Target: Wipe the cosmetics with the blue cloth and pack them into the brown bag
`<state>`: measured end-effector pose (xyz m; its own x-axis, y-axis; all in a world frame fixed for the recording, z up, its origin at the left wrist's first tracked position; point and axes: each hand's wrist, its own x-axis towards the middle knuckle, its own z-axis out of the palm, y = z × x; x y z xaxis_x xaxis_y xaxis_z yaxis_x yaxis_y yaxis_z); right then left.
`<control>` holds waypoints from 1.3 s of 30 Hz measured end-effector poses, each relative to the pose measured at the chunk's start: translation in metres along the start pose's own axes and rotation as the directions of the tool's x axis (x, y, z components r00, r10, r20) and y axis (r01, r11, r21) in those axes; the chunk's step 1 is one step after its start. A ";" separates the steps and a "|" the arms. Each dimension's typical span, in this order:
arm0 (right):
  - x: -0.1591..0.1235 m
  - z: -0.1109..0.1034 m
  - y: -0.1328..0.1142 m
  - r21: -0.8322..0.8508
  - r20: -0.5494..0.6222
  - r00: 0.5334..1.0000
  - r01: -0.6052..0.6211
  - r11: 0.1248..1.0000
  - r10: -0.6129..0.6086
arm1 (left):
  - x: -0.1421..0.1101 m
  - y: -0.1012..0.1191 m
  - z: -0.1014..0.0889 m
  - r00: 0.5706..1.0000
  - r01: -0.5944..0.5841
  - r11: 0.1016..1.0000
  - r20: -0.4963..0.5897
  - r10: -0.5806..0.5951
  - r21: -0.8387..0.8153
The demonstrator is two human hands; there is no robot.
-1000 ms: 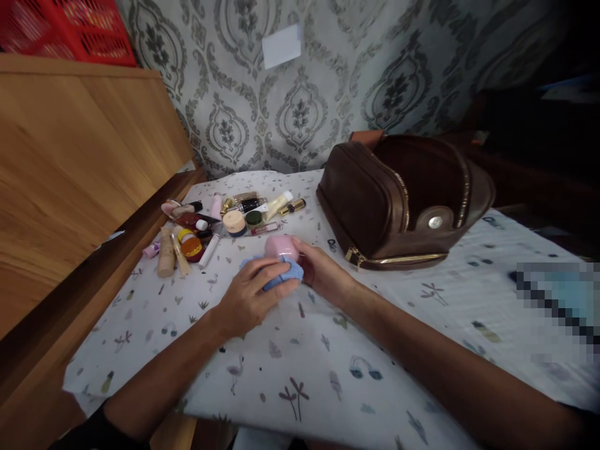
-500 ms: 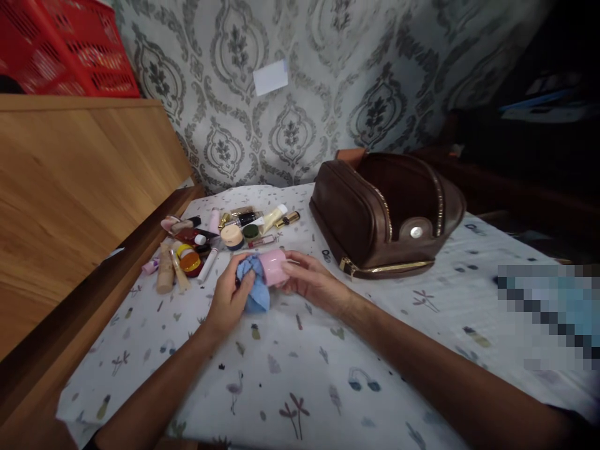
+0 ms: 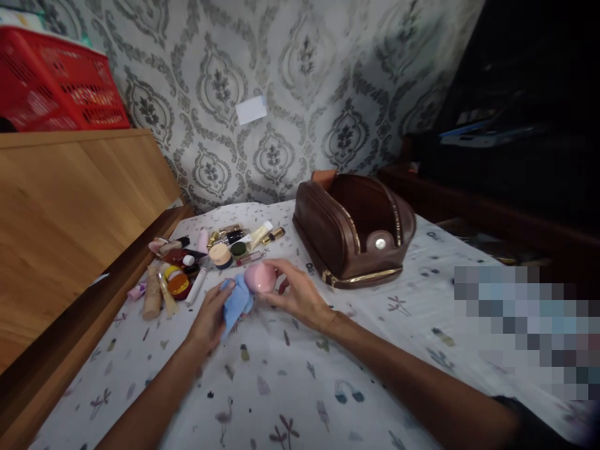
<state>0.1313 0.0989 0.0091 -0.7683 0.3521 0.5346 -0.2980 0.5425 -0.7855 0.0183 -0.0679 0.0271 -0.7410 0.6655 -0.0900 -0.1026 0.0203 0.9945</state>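
A small pink jar (image 3: 260, 277) is gripped between the thumb and fingers of my right hand (image 3: 300, 294), held just above the patterned sheet. My left hand (image 3: 209, 315) has its fingers closed on a light blue cloth (image 3: 238, 301), which hangs down beside the jar's left side. Whether cloth and jar touch, I cannot tell. Behind my hands lies a group of cosmetics, with a cream-lidded jar (image 3: 220, 255), a dark green-lidded jar (image 3: 239, 250) and a white tube (image 3: 195, 286) closest.
A brown leather toiletry bag (image 3: 328, 240) stands unzipped at right. More cosmetics, including a beige bottle (image 3: 152, 294) and a yellow-and-orange jar (image 3: 178, 284), lie at left. A wooden cabinet (image 3: 84, 194) with a red basket (image 3: 70, 84) borders the left; a patterned wall (image 3: 272, 62) rises behind.
The pink jar has been tilted so its rounded end faces me, and it has come away somewhat from the left hand with the cloth. The camera view has shifted.
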 end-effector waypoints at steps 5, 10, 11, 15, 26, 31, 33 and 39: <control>-0.004 0.001 -0.004 -0.152 0.026 0.999 0.049 0.987 -0.045 | 0.005 0.001 -0.020 0.884 -0.432 0.591 0.191 0.427 0.681; -0.002 0.000 -0.018 -0.131 -0.041 0.997 0.060 0.990 -0.066 | 0.010 0.003 -0.032 0.806 -0.521 0.173 0.415 0.422 0.836; -0.001 -0.002 -0.022 -0.112 -0.064 0.995 0.073 0.991 -0.080 | 0.010 0.007 -0.033 0.798 -0.513 0.146 0.407 0.444 0.846; 0.006 -0.019 -0.044 -0.036 -0.139 0.987 0.076 0.996 -0.080 | 0.007 0.025 -0.023 0.733 -0.490 0.088 0.356 0.580 0.867; 0.034 -0.118 -0.078 -0.004 -0.429 0.901 0.076 0.997 -0.070 | 0.018 0.068 0.119 0.316 -0.774 -0.295 0.745 0.587 0.561; 0.043 -0.143 -0.055 -0.055 -0.563 0.826 -0.004 0.998 -0.028 | 0.038 0.064 0.161 0.262 -0.797 -0.353 0.807 0.529 0.490; 0.044 -0.153 -0.046 -0.083 -0.576 0.818 -0.062 0.995 0.003 | 0.041 0.061 0.165 0.255 -0.788 -0.369 0.806 0.534 0.494; 0.049 -0.187 -0.038 -0.305 -0.493 0.831 -0.443 0.843 0.258 | 0.040 0.051 0.161 0.222 -0.720 -0.425 0.762 0.608 0.549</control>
<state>0.2110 0.2385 0.1234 -0.4354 0.8088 0.3954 0.2617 0.5339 -0.8040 0.0898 0.0798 0.0827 0.2789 0.7292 0.6249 0.9411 -0.0780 -0.3289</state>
